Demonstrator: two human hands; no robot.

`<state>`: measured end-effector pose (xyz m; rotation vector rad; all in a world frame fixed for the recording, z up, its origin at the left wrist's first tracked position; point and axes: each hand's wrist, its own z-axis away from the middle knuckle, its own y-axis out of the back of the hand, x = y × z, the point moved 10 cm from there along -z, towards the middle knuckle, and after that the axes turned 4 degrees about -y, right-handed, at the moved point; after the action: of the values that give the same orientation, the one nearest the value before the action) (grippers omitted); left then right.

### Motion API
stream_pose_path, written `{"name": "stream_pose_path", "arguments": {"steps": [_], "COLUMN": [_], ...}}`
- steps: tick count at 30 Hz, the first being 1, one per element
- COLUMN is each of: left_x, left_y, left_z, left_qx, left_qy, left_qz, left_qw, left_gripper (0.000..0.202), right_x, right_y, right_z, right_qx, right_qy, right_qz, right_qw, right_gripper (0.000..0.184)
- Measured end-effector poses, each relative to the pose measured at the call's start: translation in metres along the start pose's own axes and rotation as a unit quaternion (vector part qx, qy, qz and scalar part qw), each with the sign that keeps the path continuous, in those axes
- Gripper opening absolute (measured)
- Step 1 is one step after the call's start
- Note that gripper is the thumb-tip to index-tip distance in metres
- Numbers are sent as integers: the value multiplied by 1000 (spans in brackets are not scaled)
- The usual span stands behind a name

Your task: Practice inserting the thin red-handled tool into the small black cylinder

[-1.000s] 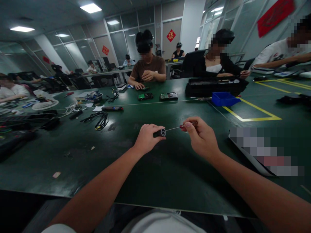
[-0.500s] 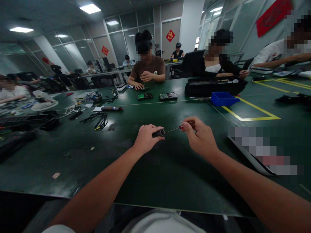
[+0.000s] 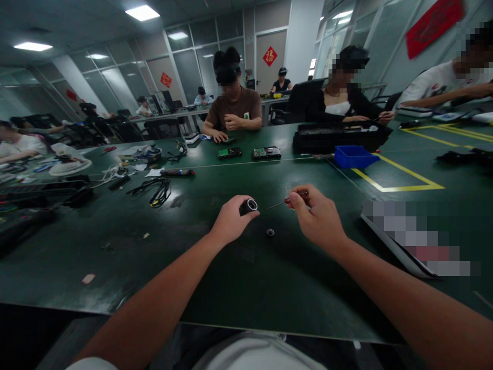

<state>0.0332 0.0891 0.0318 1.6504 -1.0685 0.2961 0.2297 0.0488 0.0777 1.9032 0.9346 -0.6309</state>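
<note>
While clasping tube (image 3: 247,207) in left hand (image 3: 230,220), gripping screwdriver (image 3: 303,195) in right hand (image 3: 320,217);
with hands apart; with round piece (image 3: 270,233) near tube.

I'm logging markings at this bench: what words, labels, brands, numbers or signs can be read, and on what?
"福": red diamond sign on the door.
Too small or blurred: the smaller red signs, the red banner, the mark on a brown shirt.
Pixelated: the sheet-like item at right.
None legible: black cylinder in the left hand, screwdriver in the right hand.
</note>
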Motion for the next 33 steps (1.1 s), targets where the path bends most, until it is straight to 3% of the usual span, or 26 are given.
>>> {"name": "stream_pose_path", "arguments": {"steps": [5, 10, 16, 23, 29, 33], "left_x": [4, 19, 33, 38, 34, 29], "left_y": [-3, -7, -37, -63, -70, -65], "left_z": [3, 8, 14, 26, 26, 22], "left_qx": [-16, -46, -137, -213, -230, -218], "left_qy": [22, 18, -47, -103, -76, -50], "left_qz": [62, 13, -47, -172, -224, -163], "left_qw": [998, 999, 988, 956, 944, 961], "left_gripper": [38, 33, 27, 44, 39, 31], "right_x": [-1, 2, 8, 4, 4, 4], "right_y": [2, 1, -2, 0, 0, -1], "right_z": [1, 1, 0, 0, 0, 1], "right_qx": [7, 6, 7, 6, 3, 2], "right_qy": [1, 3, -3, 1, -1, 2], "right_qz": [-3, -16, -23, -17, -16, -20], "right_qw": [1000, 1000, 1000, 1000, 1000, 1000], "right_gripper": [23, 23, 25, 24, 24, 25]}}
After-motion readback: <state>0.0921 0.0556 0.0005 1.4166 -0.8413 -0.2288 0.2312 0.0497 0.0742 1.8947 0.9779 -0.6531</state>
